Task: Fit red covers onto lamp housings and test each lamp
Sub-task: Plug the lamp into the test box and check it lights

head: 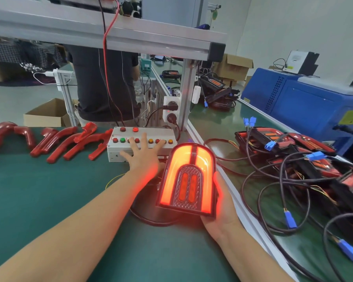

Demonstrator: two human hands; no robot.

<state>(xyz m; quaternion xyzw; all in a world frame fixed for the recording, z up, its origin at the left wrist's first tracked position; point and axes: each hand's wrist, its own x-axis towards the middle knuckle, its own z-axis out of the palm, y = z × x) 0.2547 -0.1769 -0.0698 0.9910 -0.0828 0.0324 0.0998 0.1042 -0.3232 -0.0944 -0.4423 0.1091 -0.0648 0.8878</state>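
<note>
A lit lamp point(189, 180), arch-shaped and glowing orange-red, is held tilted up above the green mat. My right hand point(222, 208) cradles it from below and the right, thumb along its right edge. My left hand point(143, 157) lies spread on the white test box point(141, 144), its straight fingers touching the row of coloured buttons. Several loose red covers point(55, 142) lie on the mat to the left of the box. The lamp's cable point(151, 219) loops under it.
A heap of lamp housings with black cables and blue connectors point(302, 165) fills the table at right. A blue machine point(306, 102) stands behind it. An aluminium frame point(110, 35) crosses overhead, and a person in dark clothes point(104, 84) stands beyond the bench.
</note>
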